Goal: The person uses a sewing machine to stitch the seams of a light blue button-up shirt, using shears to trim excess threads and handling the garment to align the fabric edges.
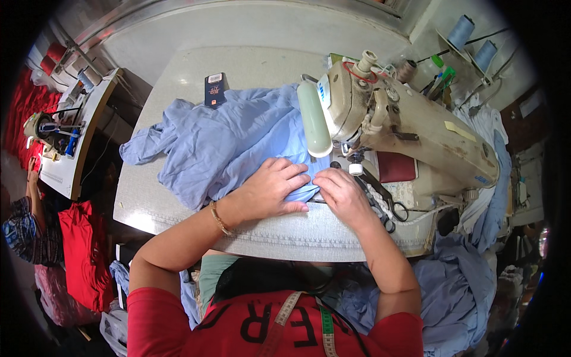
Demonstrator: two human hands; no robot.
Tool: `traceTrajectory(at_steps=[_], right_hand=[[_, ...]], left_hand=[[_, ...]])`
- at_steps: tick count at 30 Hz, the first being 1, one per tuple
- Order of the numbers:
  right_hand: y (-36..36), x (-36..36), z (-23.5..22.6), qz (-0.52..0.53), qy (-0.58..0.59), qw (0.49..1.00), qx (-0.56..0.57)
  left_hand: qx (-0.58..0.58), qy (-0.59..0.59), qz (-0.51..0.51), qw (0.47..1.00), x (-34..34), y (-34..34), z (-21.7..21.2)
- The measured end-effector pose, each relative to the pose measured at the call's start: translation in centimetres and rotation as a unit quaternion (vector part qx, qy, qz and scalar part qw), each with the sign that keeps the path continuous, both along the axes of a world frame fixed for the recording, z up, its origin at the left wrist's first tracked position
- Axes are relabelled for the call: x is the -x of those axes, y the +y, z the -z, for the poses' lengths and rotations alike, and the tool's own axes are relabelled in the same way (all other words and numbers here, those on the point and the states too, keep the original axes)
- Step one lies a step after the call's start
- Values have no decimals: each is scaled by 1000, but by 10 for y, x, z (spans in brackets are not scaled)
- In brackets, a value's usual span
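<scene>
Treat blue cloth (208,140) as likely light, limp; hold its four-o'clock edge, under flattened, thumb-out left hand (276,185) and bent-fingered right hand (342,193); cannot tell if pinching there.

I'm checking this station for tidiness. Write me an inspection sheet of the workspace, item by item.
Surface: pale worktable, partly covered.
Job's things: light-blue fabric, crumpled, reaching the sewing machine.
Clutter: dark card at the fabric's far edge; black-handled scissors beside the machine.
Grip: left hand and right hand both on the fabric; whether either grip pinches it is unclear.
Cables: white twisted cord near the scissors; electrical or not, cannot tell.
Surroundings: blue thread cones at upper right; red cloth at left, a co-worker's arm beyond.
</scene>
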State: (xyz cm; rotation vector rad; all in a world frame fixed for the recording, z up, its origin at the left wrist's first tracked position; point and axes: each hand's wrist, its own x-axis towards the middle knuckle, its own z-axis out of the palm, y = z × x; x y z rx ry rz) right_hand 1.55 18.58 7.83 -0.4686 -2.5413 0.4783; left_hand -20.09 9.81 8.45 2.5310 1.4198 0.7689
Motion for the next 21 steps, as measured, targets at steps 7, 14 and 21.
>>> traceTrajectory(at_steps=[7, 14, 21], right_hand=[[0, 0, -4, 12, 5, 999, 33], [-3, -2, -5, 8, -4, 1000, -9], [5, 0, 0, 45, 16, 989, 140]], left_hand=[[15, -51, 42, 998, 1, -3, -5], [49, -2, 1, 999, -11, -11, -24], [91, -138, -88, 982, -4, 16, -9]])
